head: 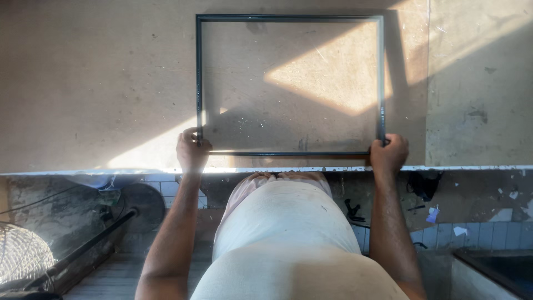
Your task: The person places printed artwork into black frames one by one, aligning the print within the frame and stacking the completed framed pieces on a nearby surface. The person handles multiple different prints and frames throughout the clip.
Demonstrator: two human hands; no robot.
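Observation:
A rectangular dark metal frame (198,72) holding a clear glass pane lies flat on a brown board worktable (100,83). My left hand (191,150) grips the frame's near left corner. My right hand (390,153) grips its near right corner. Both hands are closed around the frame edge close to the table's front edge. Sunlight falls through the glass onto the board.
A seam in the table surface (427,83) runs just right of the frame. Below the table edge stand a pedestal fan with its round base (141,203) and wire grille (22,258) at the left. Paper scraps and a dark object (425,183) lie on the floor at the right.

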